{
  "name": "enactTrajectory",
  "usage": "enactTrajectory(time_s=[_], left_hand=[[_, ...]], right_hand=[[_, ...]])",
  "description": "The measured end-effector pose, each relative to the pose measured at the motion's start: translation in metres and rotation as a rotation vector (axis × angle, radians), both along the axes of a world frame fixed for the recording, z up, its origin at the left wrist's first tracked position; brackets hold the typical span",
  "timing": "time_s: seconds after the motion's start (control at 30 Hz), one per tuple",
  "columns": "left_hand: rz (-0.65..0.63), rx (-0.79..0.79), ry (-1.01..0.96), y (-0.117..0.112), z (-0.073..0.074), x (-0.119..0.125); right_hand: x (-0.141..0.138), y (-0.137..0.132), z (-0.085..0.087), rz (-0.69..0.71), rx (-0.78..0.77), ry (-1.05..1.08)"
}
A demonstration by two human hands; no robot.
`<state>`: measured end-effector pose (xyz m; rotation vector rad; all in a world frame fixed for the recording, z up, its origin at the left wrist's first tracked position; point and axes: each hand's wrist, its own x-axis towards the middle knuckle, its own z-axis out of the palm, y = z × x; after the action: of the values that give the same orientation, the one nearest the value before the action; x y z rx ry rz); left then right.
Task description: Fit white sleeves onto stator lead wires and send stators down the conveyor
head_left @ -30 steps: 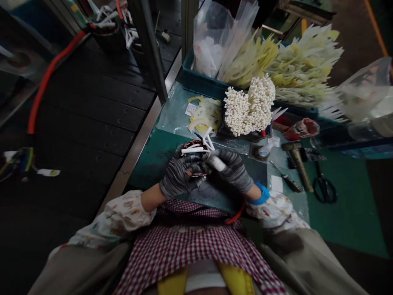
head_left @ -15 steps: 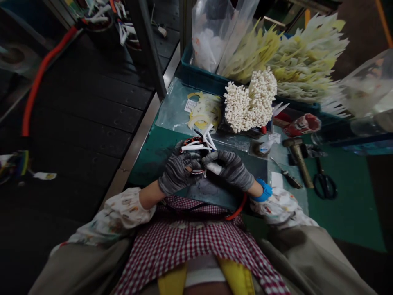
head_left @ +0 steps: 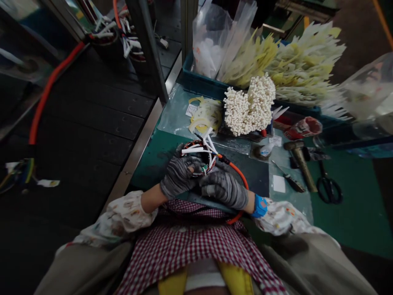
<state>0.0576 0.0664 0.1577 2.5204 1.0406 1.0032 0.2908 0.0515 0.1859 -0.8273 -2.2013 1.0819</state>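
Observation:
Both of my hands wear grey striped gloves and meet over a small wound coil part with white sleeved leads sticking up from it, at the near edge of the green table. My left hand is closed round the left side of the part. My right hand is closed against its right side, knuckles up. An orange cable runs from the part over my right wrist and down to my lap.
A bundle of white sleeves stands behind the part. A blue crate holds pale yellow strips and plastic bags. A hammer, a screwdriver and scissors lie right. A dark conveyor runs left.
My right hand has turned knuckles up and dropped toward me; the white sleeve it pinched no longer shows. The orange cable now arcs over my right wrist.

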Motion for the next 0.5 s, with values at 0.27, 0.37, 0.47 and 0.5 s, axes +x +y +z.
enactTrajectory(time_s=[0.27,0.37,0.47,0.5], left_hand=[[-0.072,0.058,0.140,0.003,-0.003,-0.013],[-0.060,0.176,0.215,-0.001,0.000,-0.027],[-0.002,0.340,0.324,-0.002,0.012,-0.043],[-0.029,0.364,0.379,-0.001,0.018,-0.046]], right_hand=[[-0.027,0.052,-0.002,-0.483,0.342,0.085],[-0.009,0.045,0.002,-0.619,0.326,-0.034],[-0.003,0.038,-0.001,-0.571,0.205,-0.326],[-0.005,0.040,-0.002,-0.507,0.176,-0.394]])
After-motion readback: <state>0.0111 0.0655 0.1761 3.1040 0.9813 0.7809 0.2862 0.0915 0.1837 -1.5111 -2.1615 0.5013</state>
